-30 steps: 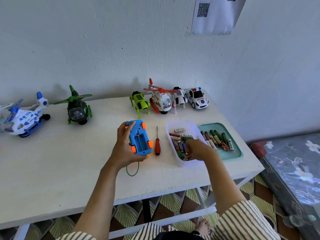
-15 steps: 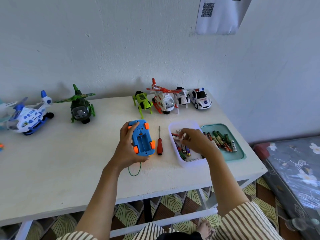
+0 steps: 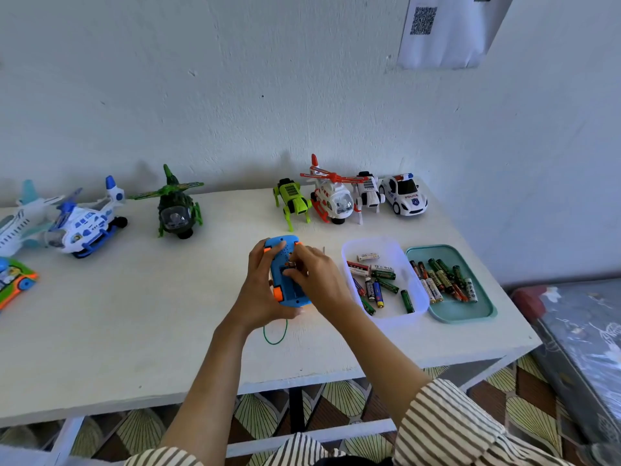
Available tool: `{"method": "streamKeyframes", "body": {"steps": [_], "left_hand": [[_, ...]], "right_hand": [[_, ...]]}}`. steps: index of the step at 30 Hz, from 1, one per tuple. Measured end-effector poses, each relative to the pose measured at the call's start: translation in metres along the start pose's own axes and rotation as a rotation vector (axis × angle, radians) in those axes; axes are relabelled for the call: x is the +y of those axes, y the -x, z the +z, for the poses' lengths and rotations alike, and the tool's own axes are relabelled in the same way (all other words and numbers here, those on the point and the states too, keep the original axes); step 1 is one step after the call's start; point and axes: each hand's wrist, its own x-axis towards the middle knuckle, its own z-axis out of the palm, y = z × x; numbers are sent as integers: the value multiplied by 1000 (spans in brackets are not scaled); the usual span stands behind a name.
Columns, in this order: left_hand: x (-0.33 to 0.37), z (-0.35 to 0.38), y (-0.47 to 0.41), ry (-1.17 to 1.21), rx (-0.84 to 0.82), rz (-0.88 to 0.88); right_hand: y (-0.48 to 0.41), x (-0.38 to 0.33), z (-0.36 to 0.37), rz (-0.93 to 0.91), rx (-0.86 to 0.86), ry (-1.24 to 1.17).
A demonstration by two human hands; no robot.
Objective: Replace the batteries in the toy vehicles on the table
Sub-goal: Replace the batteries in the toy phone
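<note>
My left hand point(image 3: 257, 290) grips a blue toy car point(image 3: 285, 284) with orange wheels, turned underside up above the table's middle. My right hand point(image 3: 316, 277) is over the car's open battery slot and pinches a battery point(image 3: 289, 265) against it. A white tray point(image 3: 416, 314) to the right holds several loose batteries. A teal tray point(image 3: 470, 311) beside it holds several more. The screwdriver point(image 3: 323, 249) lies behind my right hand, only its tip showing.
Along the wall stand a green robot dog point(image 3: 293, 201), a red-white helicopter point(image 3: 334, 198), a white robot dog point(image 3: 369, 191) and a police car point(image 3: 405, 196). A green helicopter point(image 3: 176, 210), blue-white aircraft point(image 3: 77, 223) and an orange-green toy point(image 3: 15, 280) sit left. A green loop point(image 3: 275, 332) lies near the front.
My right hand left the white tray with a battery and moved left onto the blue car's underside. My left hand kept hold of the car.
</note>
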Motion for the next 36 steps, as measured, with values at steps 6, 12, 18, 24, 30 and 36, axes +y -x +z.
{"method": "streamKeyframes", "body": {"steps": [6, 12, 18, 24, 30, 36], "left_hand": [[0, 2, 1, -11, 2, -33], [2, 1, -1, -42, -2, -8], [0, 2, 0, -37, 22, -12], [0, 2, -1, -30, 16, 0], [3, 0, -3, 3, -1, -26], [3, 0, -2, 38, -5, -47]], "right_hand": [[13, 22, 15, -241, 163, 198], [23, 36, 15, -367, 167, 293], [18, 33, 12, -422, 141, 433], [19, 32, 14, -425, 171, 527], [3, 34, -5, -344, -22, 300], [7, 64, -56, 178, 219, 50]]}}
